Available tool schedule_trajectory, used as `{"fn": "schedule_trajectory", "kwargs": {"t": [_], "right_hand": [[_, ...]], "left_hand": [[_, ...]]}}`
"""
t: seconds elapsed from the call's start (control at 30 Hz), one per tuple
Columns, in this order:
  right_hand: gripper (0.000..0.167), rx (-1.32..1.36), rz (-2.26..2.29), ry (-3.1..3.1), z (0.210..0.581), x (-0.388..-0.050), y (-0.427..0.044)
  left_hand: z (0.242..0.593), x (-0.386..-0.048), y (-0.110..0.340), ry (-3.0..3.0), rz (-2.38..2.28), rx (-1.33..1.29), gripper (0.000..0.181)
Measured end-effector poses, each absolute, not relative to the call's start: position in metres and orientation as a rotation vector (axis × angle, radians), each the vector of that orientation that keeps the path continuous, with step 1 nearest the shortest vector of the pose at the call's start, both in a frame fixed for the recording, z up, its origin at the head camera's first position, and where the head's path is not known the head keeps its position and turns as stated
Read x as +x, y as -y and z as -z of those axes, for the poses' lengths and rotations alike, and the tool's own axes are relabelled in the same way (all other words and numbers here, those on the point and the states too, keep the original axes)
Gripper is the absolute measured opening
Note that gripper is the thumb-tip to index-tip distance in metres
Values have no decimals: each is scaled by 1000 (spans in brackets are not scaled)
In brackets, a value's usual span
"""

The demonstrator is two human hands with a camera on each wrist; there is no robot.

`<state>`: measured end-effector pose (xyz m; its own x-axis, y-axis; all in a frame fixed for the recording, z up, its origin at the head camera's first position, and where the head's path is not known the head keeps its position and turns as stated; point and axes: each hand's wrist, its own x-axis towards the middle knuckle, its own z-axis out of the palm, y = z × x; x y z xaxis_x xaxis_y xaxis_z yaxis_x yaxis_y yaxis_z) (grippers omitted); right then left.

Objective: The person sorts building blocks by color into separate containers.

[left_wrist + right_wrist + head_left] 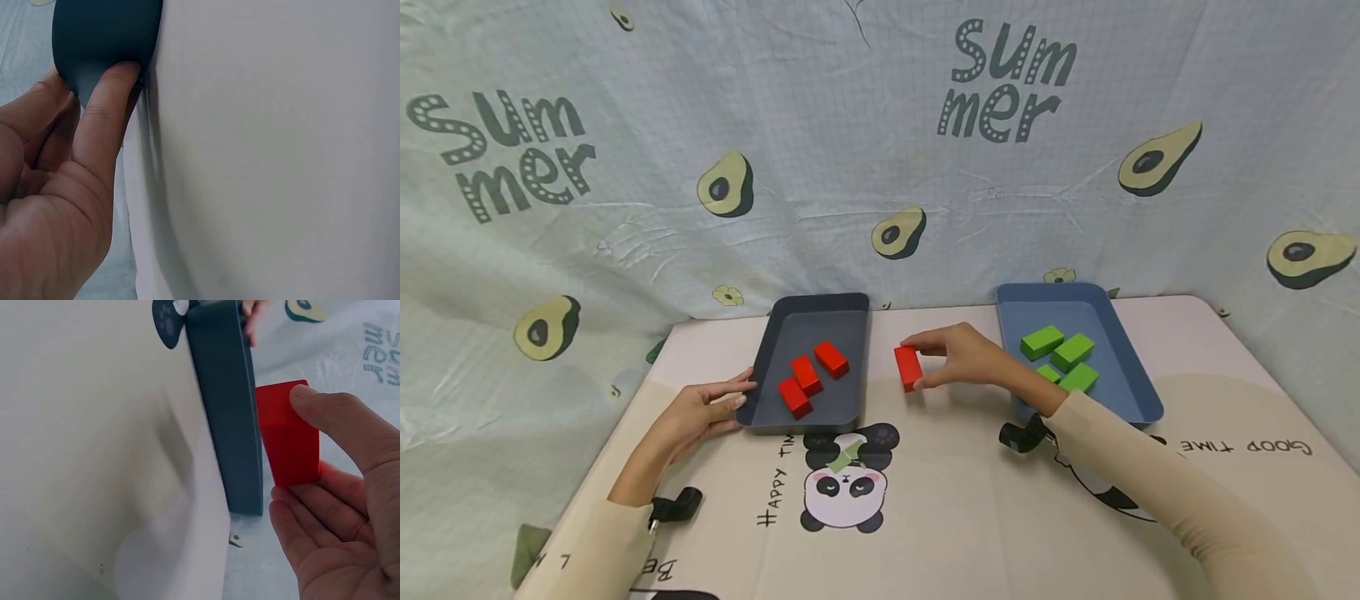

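Between the two trays, my right hand (973, 357) pinches a red block (907, 368) by its ends, thumb on one and fingertips on the other. In the right wrist view this red block (290, 434) is held up off the tabletop. My left hand (696, 414) holds the left side of the dark grey tray (760, 412) near its front corner. The left wrist view shows the thumb on the tray's outer wall (106, 37) and the other fingers partly hidden. Inside that tray lie several red blocks (806, 376).
A blue tray (1138, 400) stands on the right with several green blocks (1072, 352); the right forearm covers part of it. Both trays sit on a printed tablecloth (940, 500). Behind the table hangs a curtain (820, 125) with avocado prints.
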<state>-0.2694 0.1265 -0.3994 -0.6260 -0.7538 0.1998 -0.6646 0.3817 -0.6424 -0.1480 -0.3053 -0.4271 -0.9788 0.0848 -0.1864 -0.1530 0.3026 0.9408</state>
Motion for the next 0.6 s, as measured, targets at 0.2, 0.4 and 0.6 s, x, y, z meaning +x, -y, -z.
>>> {"fn": "schedule_trajectory", "kwargs": {"t": [0.2,0.4,0.6], "right_hand": [[61,-1317,1124,-2491,397,-271,-129],[62,-1300,1195,-2432,395,-268,-128],[64,-1304,1231,-2392,397,-266,-125]], "left_hand": [[428,-148,307,-2360,-1755,-71,50],[430,-149,306,-2346,-1764,-70,51],[429,-149,306,-2335,-1782,-85,50]]}}
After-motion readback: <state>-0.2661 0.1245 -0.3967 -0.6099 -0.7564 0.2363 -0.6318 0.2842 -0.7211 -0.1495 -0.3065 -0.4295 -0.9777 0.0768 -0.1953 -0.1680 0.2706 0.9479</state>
